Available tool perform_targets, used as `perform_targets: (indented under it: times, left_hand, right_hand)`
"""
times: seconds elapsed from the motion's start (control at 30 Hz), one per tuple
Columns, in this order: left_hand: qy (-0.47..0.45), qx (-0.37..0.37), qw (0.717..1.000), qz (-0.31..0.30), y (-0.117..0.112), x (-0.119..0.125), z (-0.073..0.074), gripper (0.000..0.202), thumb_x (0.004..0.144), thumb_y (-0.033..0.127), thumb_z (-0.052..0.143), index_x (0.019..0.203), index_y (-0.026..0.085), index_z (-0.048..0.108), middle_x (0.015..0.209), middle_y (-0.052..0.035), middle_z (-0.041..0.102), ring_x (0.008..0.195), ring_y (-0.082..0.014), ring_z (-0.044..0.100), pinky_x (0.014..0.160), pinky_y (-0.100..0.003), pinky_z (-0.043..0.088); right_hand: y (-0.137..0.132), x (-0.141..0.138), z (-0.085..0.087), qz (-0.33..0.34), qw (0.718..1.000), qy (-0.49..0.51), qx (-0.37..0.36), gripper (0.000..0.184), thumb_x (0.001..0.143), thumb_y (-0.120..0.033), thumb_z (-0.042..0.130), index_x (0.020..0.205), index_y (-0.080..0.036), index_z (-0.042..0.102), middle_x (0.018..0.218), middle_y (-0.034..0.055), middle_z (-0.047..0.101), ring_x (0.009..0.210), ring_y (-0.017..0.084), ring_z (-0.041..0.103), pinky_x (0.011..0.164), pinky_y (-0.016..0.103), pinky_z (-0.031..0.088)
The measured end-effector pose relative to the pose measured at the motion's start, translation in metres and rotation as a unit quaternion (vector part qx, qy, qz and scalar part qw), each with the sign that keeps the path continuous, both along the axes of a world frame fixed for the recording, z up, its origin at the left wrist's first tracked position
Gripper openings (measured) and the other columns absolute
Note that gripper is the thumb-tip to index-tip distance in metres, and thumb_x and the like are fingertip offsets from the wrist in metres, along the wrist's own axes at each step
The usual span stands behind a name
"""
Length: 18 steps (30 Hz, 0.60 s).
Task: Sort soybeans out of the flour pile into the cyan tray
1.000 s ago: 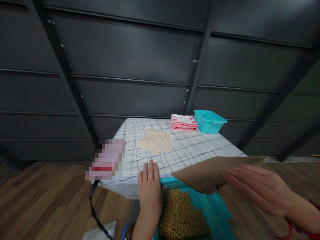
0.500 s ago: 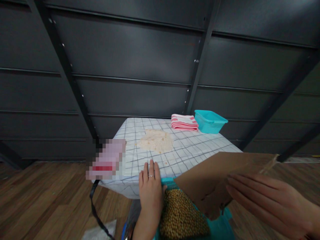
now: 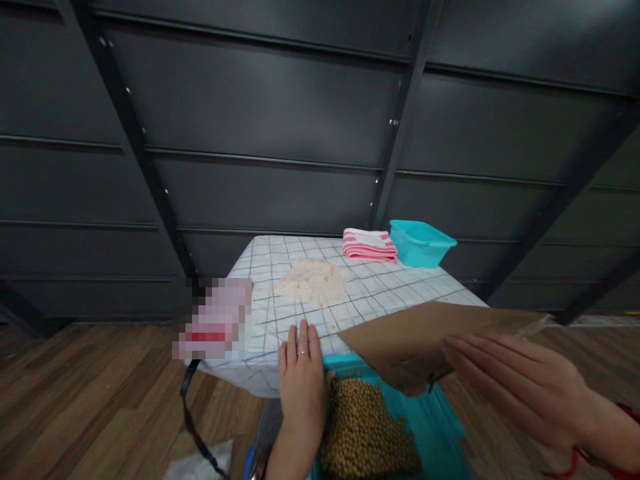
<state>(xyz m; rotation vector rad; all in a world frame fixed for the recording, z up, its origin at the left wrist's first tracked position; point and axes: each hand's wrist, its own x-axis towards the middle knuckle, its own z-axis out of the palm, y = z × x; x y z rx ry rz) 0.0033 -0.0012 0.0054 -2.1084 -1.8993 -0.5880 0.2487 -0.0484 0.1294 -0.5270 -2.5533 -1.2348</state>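
Observation:
My left hand (image 3: 300, 383) lies flat on the near edge of the table (image 3: 400, 293), fingers stretched out, a ring on one finger, just left of a teal tub (image 3: 435, 427) full of tan beans (image 3: 365, 430). My right hand (image 3: 520, 383) grips a piece of brown cardboard (image 3: 425, 333), fingers pressed along its top. The cardboard is tilted, its left end hanging over the tub. A pile of white grains (image 3: 313, 281) sits on the checked tablecloth beyond my left hand.
At the table's far edge lie a folded pink striped towel (image 3: 369, 245) and a second teal tub (image 3: 421, 242). A blurred pink object (image 3: 215, 319) sits at the left edge with a black strap (image 3: 193, 417) hanging down. Dark wall panels stand behind; wooden floor lies around.
The cardboard first rose to a steeper tilt over the tub, then came back down flatter and a little left. My left hand has stayed in place.

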Motion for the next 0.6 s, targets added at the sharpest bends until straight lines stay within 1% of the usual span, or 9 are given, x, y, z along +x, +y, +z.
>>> perform_targets:
  times: [0.07, 0.2, 0.27, 0.47, 0.6]
  left_hand:
    - [-0.005, -0.003, 1.000, 0.001, 0.000, 0.000, 0.000, 0.063, 0.063, 0.021, 0.063, 0.122, 0.011, 0.045, 0.131, -0.0106, 0.045, 0.119, -0.0288, 0.041, 0.095, -0.042, 0.041]
    - [-0.008, -0.004, 1.000, 0.003, 0.001, 0.001, 0.000, 0.063, 0.063, 0.020, 0.063, 0.123, 0.010, 0.044, 0.131, -0.0105, 0.045, 0.119, -0.0287, 0.041, 0.094, -0.043, 0.041]
    - [-0.005, 0.003, 1.000, 0.004, 0.000, 0.001, -0.001, 0.061, 0.064, 0.021, 0.062, 0.122, 0.011, 0.045, 0.131, -0.0102, 0.046, 0.119, -0.0285, 0.042, 0.094, -0.043, 0.041]
    - [0.002, 0.025, 1.000, 0.004, -0.003, 0.000, -0.004, 0.059, 0.066, 0.022, 0.059, 0.122, 0.011, 0.045, 0.131, -0.0096, 0.046, 0.120, -0.0298, 0.040, 0.095, -0.044, 0.040]
    - [0.001, 0.037, 0.999, 0.002, -0.002, 0.000, -0.007, 0.060, 0.065, 0.022, 0.060, 0.122, 0.010, 0.045, 0.131, -0.0104, 0.047, 0.120, -0.0311, 0.040, 0.096, -0.045, 0.040]
  right_hand:
    - [-0.002, 0.001, 0.003, 0.004, 1.000, -0.012, -0.012, 0.040, 0.084, -0.009, 0.025, 0.112, -0.015, 0.053, 0.094, 0.0069, 0.065, 0.094, 0.014, 0.056, 0.080, 0.028, 0.045]
    - [-0.007, -0.005, 0.016, 0.022, 0.998, -0.051, -0.028, 0.039, 0.085, -0.006, 0.023, 0.096, -0.016, 0.060, 0.088, 0.0035, 0.067, 0.088, 0.012, 0.058, 0.076, 0.025, 0.045]
    - [-0.008, -0.008, 0.020, 0.024, 0.998, -0.053, -0.031, 0.041, 0.086, -0.007, 0.021, 0.093, -0.016, 0.060, 0.086, 0.0024, 0.068, 0.086, 0.011, 0.059, 0.074, 0.024, 0.045]
    - [-0.004, -0.015, 0.019, 0.030, 0.997, -0.062, -0.041, 0.045, 0.084, -0.005, 0.018, 0.096, -0.016, 0.060, 0.086, 0.0019, 0.068, 0.084, 0.012, 0.060, 0.075, 0.026, 0.046]
    - [-0.004, -0.022, 0.018, 0.026, 0.998, -0.043, -0.027, 0.044, 0.084, -0.005, 0.019, 0.093, -0.017, 0.060, 0.084, 0.0016, 0.068, 0.082, 0.011, 0.060, 0.074, 0.025, 0.046]
